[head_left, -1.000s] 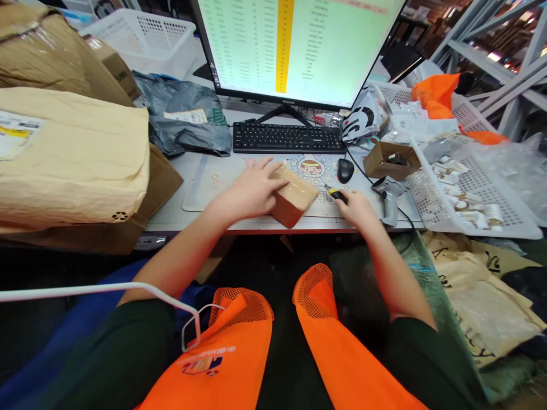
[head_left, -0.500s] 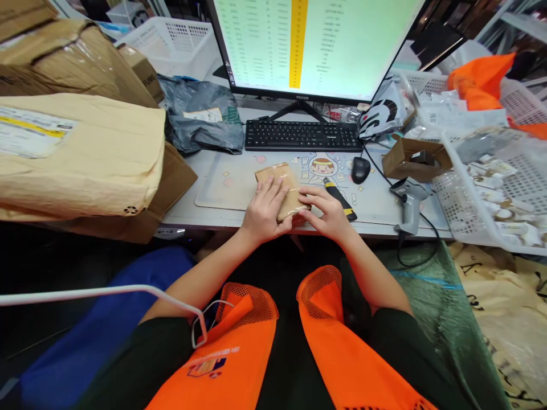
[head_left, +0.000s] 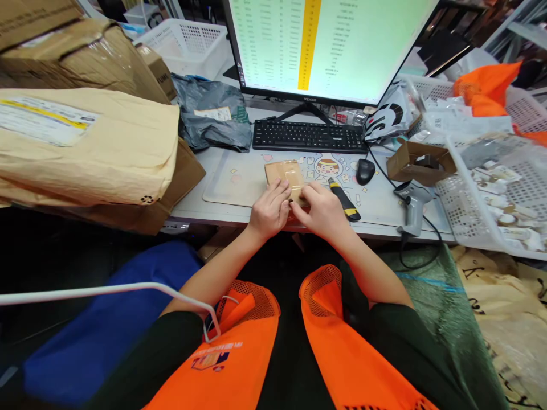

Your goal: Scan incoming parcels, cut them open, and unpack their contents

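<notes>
A small brown cardboard box (head_left: 284,170) with shiny clear tape lies at the front edge of the desk mat. My left hand (head_left: 269,212) grips its left and near side, fingers laid over the top. My right hand (head_left: 323,209) is closed at the right near corner, thumb and fingertips pinched against the box. The fingers hide the near side, so I cannot see whether a loose tape end is in the pinch. Just right of my right hand rests a black and yellow utility knife (head_left: 345,200).
Behind the box are a keyboard (head_left: 307,136), a mouse (head_left: 365,171) and a monitor (head_left: 329,45). A barcode scanner (head_left: 413,208), an open carton (head_left: 421,162) and a white basket (head_left: 465,210) stand right. Large parcels (head_left: 128,154) and a grey plastic bag (head_left: 211,117) crowd the left.
The box has turned slightly between my hands. My right hand has shifted from resting fingers on its right side to a pinch at the near edge. The view has swung a little left.
</notes>
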`<state>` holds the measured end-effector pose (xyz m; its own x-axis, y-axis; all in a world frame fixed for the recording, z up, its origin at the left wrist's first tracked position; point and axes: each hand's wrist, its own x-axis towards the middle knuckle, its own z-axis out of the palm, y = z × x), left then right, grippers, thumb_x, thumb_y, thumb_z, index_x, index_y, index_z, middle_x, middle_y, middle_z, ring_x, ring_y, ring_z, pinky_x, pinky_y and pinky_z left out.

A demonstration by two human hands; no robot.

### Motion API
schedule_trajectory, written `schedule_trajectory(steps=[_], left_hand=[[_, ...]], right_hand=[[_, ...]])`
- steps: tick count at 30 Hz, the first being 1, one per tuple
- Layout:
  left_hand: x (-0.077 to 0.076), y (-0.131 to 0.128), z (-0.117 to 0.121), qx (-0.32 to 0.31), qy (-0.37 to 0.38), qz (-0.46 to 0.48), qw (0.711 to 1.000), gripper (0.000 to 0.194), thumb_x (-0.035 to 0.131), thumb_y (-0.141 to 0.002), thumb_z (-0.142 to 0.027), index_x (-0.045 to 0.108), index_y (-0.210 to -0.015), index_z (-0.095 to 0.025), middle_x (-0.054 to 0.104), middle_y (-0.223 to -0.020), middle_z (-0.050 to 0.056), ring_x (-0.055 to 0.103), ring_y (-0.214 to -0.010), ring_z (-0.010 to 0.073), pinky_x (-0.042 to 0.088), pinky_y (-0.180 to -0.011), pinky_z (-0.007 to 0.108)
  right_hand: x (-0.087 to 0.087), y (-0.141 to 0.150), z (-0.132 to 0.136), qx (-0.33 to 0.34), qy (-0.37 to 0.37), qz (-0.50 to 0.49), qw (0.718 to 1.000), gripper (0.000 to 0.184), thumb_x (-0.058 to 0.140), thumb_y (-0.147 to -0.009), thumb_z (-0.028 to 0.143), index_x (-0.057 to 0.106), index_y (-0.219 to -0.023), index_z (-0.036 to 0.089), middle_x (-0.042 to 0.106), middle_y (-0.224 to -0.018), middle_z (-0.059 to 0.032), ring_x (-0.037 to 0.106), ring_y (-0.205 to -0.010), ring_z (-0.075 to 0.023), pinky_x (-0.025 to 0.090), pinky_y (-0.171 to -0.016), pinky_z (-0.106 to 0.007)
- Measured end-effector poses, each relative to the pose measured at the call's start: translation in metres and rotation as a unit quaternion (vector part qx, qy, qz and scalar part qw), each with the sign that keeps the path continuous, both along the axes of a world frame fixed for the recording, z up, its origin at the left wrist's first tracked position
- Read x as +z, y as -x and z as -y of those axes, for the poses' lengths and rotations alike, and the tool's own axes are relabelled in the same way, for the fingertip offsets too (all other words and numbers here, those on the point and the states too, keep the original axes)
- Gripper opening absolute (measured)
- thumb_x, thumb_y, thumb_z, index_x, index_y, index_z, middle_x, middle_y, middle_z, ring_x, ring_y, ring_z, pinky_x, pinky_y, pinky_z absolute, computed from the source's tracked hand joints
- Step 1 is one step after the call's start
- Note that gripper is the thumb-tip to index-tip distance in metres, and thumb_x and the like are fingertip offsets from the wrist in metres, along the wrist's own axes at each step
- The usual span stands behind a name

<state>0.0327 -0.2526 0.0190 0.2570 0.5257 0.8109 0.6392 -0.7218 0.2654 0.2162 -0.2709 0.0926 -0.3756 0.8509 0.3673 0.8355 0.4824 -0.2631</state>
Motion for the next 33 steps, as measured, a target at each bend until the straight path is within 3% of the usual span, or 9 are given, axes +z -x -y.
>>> schedule_trajectory(steps=[3, 9, 15, 18, 20, 23, 25, 29, 33], left_hand=[[-0.003, -0.006, 0.000, -0.019, -0.033, 0.035, 0.999, 0.035, 0.042, -0.110, -0.023, 0.072, -0.124, -0.012, 0.074, -0.133, 0.017, 0.062, -0.140, 0.0276, 0.054, -0.117, 0.046], [-0.007, -0.018, -0.001, -0.023, -0.037, 0.068, 0.997, 0.035, 0.040, -0.111, -0.024, 0.072, -0.120, -0.014, 0.076, -0.129, 0.015, 0.064, -0.138, 0.0264, 0.054, -0.117, 0.044], [-0.006, -0.008, 0.000, -0.065, -0.035, 0.168, 0.983, 0.031, 0.042, -0.110, -0.021, 0.071, -0.120, -0.013, 0.075, -0.130, 0.016, 0.063, -0.139, 0.0262, 0.053, -0.115, 0.046], [0.018, 0.005, -0.014, -0.119, 0.044, 0.031, 0.991, 0.035, 0.046, -0.108, -0.034, 0.075, -0.117, -0.018, 0.074, -0.131, 0.012, 0.062, -0.133, 0.0289, 0.050, -0.114, 0.051], [0.038, 0.011, -0.030, -0.164, 0.075, -0.069, 0.981, 0.039, 0.046, -0.106, -0.044, 0.077, -0.105, -0.020, 0.076, -0.122, 0.011, 0.062, -0.127, 0.0313, 0.046, -0.114, 0.055], [0.051, 0.012, -0.051, -0.223, 0.072, -0.082, 0.969, 0.054, 0.035, -0.105, -0.055, 0.068, -0.079, -0.022, 0.072, -0.092, 0.011, 0.066, -0.099, 0.0286, 0.048, -0.105, 0.055], [0.042, 0.011, -0.056, -0.207, 0.051, 0.007, 0.977, 0.062, 0.025, -0.103, -0.064, 0.058, -0.070, -0.024, 0.064, -0.080, 0.011, 0.061, -0.082, 0.0266, 0.052, -0.093, 0.052], [0.009, 0.012, -0.047, -0.062, -0.027, 0.236, 0.969, 0.061, 0.019, -0.097, -0.075, 0.039, -0.067, -0.026, 0.051, -0.075, 0.010, 0.054, -0.082, 0.0289, 0.052, -0.084, 0.055], [-0.006, 0.011, -0.042, -0.027, -0.042, 0.307, 0.950, 0.057, 0.022, -0.098, -0.073, 0.030, -0.067, -0.025, 0.042, -0.072, 0.007, 0.050, -0.079, 0.0282, 0.050, -0.080, 0.054]], right_hand=[[0.014, 0.010, 0.005, -0.045, 0.020, 0.058, 0.997, 0.018, 0.055, -0.097, 0.032, 0.064, -0.100, 0.017, 0.066, -0.101, -0.0112, 0.061, -0.080, -0.0221, 0.045, -0.069, -0.032], [0.018, 0.005, -0.001, -0.013, 0.017, 0.127, 0.992, 0.018, 0.047, -0.101, 0.022, 0.061, -0.111, 0.015, 0.066, -0.102, -0.0137, 0.064, -0.080, -0.0244, 0.048, -0.068, -0.033], [-0.009, -0.028, -0.019, -0.011, -0.046, -0.102, 0.994, 0.026, 0.043, -0.094, 0.014, 0.067, -0.101, 0.020, 0.073, -0.096, -0.0092, 0.069, -0.092, -0.0240, 0.055, -0.086, -0.035], [-0.025, -0.036, -0.017, -0.034, -0.039, -0.225, 0.973, 0.028, 0.041, -0.091, 0.018, 0.068, -0.089, 0.022, 0.074, -0.089, -0.0067, 0.069, -0.088, -0.0224, 0.056, -0.084, -0.035], [-0.035, -0.037, -0.014, -0.055, -0.017, -0.295, 0.954, 0.030, 0.041, -0.089, 0.021, 0.070, -0.087, 0.021, 0.075, -0.088, -0.0061, 0.068, -0.086, -0.0217, 0.056, -0.082, -0.035], [-0.049, -0.035, -0.012, -0.087, 0.029, -0.369, 0.925, 0.031, 0.044, -0.090, 0.028, 0.074, -0.090, 0.021, 0.074, -0.085, -0.0044, 0.066, -0.081, -0.0203, 0.056, -0.079, -0.033], [-0.059, -0.028, -0.013, -0.101, 0.054, -0.403, 0.908, 0.031, 0.048, -0.091, 0.034, 0.076, -0.094, 0.021, 0.074, -0.085, -0.0040, 0.066, -0.081, -0.0200, 0.056, -0.078, -0.034], [-0.074, -0.005, -0.017, -0.072, 0.084, -0.466, 0.878, 0.035, 0.053, -0.090, 0.042, 0.079, -0.101, 0.022, 0.079, -0.097, -0.0059, 0.070, -0.088, -0.0220, 0.059, -0.080, -0.036], [-0.079, 0.014, -0.021, -0.059, 0.048, -0.505, 0.860, 0.032, 0.055, -0.087, 0.040, 0.080, -0.094, 0.022, 0.080, -0.092, -0.0061, 0.072, -0.088, -0.0233, 0.060, -0.083, -0.038]])
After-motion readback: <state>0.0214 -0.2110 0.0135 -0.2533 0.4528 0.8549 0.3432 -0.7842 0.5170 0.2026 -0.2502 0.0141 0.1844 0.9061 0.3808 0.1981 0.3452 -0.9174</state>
